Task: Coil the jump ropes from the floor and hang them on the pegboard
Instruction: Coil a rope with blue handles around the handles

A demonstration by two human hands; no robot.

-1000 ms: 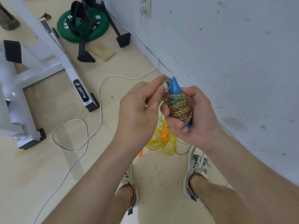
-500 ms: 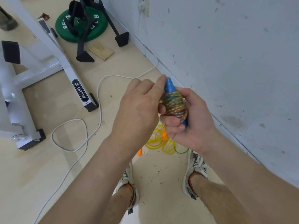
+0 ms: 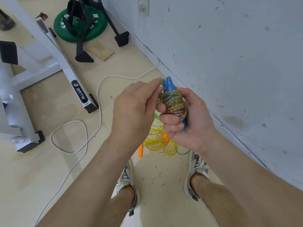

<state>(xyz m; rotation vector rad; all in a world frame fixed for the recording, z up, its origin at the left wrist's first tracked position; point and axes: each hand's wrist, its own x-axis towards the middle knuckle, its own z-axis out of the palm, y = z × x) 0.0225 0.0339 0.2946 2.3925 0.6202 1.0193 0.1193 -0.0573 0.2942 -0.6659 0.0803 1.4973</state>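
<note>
A multicoloured braided jump rope (image 3: 174, 104) is wound tightly around its blue handles, whose tips stick out above and below the coil. My right hand (image 3: 188, 122) grips the bundle from the right, fingers wrapped around its lower half. My left hand (image 3: 136, 110) pinches the rope's end at the top left of the coil, beside the blue handle tip. A second jump rope, yellow-green (image 3: 161, 142) with an orange handle (image 3: 140, 150), lies in loose loops on the floor below my hands. No pegboard is in view.
A grey wall (image 3: 229, 63) runs along the right. A white cable (image 3: 98, 104) loops over the floor from a wall socket. A white machine frame (image 3: 65, 68) stands left. A green weight plate (image 3: 80, 23) with black stand legs and a wooden block (image 3: 101, 52) lie further back. My two shoes are below.
My hands and the bundle have shifted slightly; the left fingers have moved from over the coil up to its top left edge, holding the rope end there.
</note>
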